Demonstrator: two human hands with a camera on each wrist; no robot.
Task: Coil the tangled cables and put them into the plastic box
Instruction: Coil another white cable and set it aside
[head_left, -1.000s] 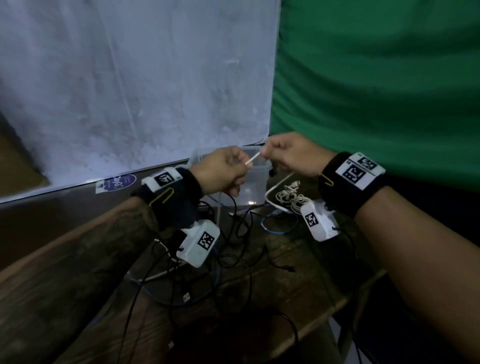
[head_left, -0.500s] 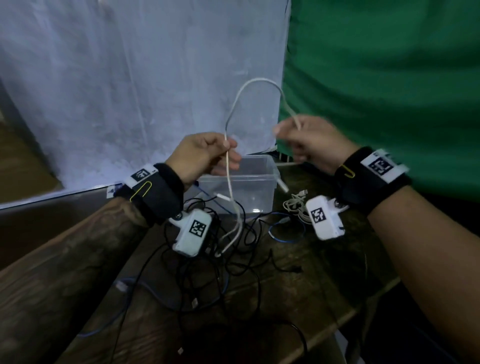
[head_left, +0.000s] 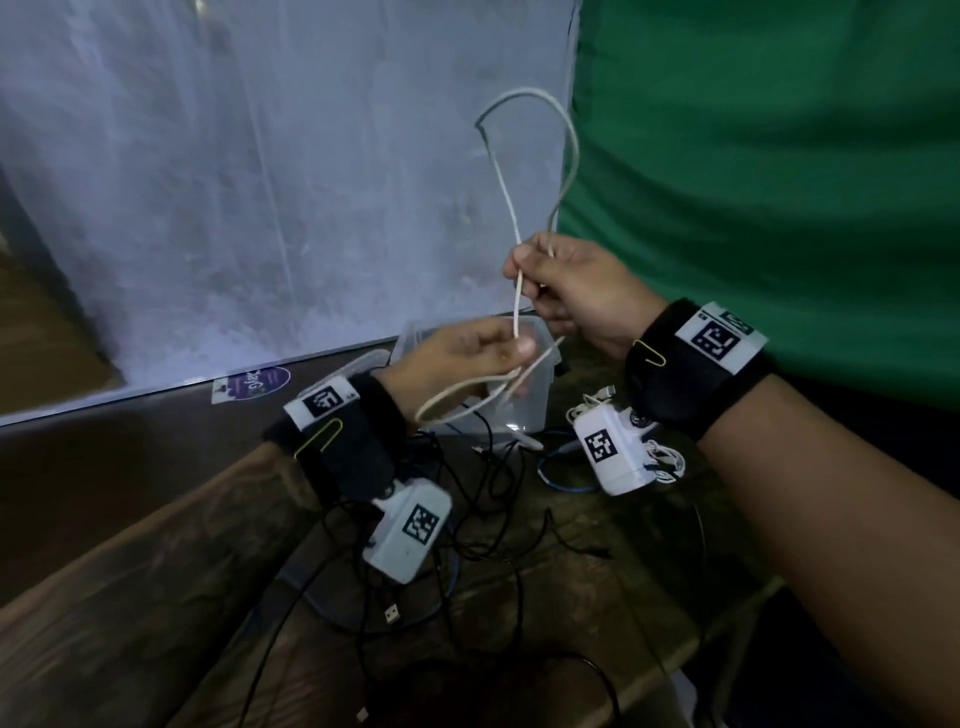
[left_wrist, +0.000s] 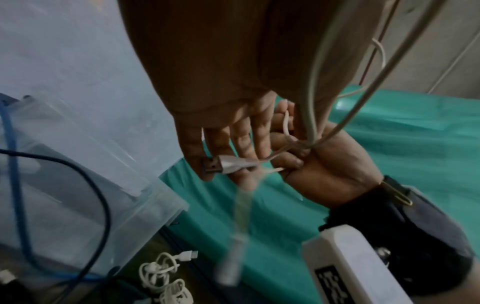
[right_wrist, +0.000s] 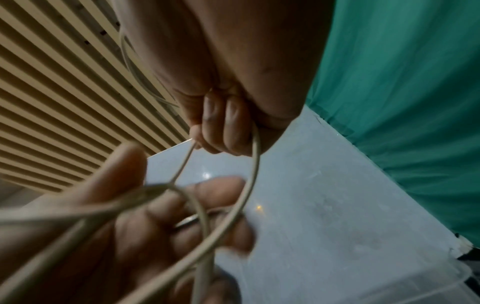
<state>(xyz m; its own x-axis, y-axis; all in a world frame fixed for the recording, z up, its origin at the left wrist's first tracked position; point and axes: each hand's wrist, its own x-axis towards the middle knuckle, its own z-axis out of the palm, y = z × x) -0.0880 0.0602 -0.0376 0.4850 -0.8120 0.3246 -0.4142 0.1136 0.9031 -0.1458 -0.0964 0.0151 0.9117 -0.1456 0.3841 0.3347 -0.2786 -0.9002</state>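
White cable (head_left: 514, 218) is up in the air between both hands, over the wooden table (head_left: 597, 597), and it looks to me like they're partway through winding it into loops. The left hand (head_left: 457, 358) has its fingers curled round the gathered strands, with one loop already hanging below the fist, so I'd say it serves as the anchor that keeps the coil from springing apart. The right hand (head_left: 576, 291) sits just above it, thumb and fingers pinched on the cable, with a tall arch of slack standing up over it; holding it high like that probably feeds the next turn down cleanly and keeps it free of the black cables (head_left: 483, 525) still sprawled on the table. The plastic box (head_left: 524, 410) stands right behind the hands, lid off, close enough for a short drop once the coil is done. A blue cable (head_left: 563, 480) and a bundled white cord (head_left: 667, 460) lie beside it, not yet in the box as far as I can tell.

From the head view the cable's ends are lost behind the knuckles. The left wrist view shows a USB plug (left_wrist: 221, 165) lying across the fingers where the strands cross. The right wrist view shows only the strands running between two blurred hands
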